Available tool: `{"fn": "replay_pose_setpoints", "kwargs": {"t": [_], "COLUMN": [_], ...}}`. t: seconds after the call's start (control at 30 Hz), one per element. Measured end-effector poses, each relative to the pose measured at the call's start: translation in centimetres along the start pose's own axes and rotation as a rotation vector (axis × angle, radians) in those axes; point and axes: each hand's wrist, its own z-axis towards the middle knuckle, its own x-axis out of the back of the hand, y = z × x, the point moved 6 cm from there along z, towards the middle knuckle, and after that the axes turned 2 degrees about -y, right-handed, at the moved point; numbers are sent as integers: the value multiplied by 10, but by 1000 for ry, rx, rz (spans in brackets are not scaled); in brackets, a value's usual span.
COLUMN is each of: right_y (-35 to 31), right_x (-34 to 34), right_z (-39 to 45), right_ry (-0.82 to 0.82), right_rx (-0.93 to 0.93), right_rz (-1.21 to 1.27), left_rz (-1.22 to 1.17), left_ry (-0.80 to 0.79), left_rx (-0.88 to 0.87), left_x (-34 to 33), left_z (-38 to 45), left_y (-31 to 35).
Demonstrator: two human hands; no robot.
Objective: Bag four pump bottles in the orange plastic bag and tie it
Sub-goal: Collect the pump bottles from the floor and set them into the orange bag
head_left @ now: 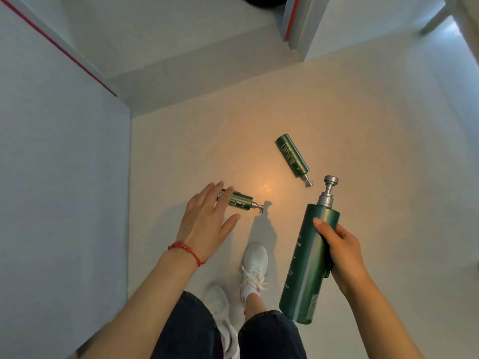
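Observation:
My right hand [342,255] grips a tall green pump bottle [308,265] with a silver pump head, held upright above the floor. A second dark edge shows behind this bottle under my fingers; I cannot tell what it is. My left hand [207,224] hovers open, fingers spread, over the base end of a small green pump bottle [239,200] lying on the floor, its nozzle pointing right. Another small green pump bottle [293,158] lies on the floor farther away, nozzle toward me. No orange bag is in view.
Pale floor lit by a warm spot near the middle. A white panel with a red stripe [64,151] walls off the left. A white cabinet with a red edge [298,22] stands at the back. My feet in white sneakers [255,265] are just below the bottles.

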Motion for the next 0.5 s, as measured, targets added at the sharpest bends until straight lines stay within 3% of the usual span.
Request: {"fn": "replay_pose_setpoints", "kwargs": {"t": [0.27, 0.5], "right_y": [35, 103], "right_x": [-10, -29], "right_z": [42, 90], "right_ry": [152, 274], "right_rx": [-110, -162], "right_rz": [141, 282], "left_rz": [-14, -15], "left_ry": [-262, -461], "left_rx": [-79, -89], "left_x": [-51, -134], "left_z": [86, 149], "left_y": [-30, -75]}}
